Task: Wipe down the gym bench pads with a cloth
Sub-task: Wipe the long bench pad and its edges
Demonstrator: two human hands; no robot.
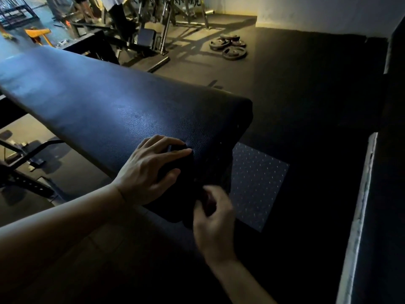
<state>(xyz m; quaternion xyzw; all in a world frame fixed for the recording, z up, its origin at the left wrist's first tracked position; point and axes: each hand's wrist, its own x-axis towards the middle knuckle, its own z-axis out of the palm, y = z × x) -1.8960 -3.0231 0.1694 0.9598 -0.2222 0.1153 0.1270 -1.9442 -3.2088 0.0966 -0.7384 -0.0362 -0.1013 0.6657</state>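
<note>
Two hands ready the dark cloth [186, 194] on the bench pad [122, 110], at its near end: left hand [144, 172] presses it open-fingered, right hand [213, 218] pinches its edge. Next, probably a firm sweep along the pad.
</note>
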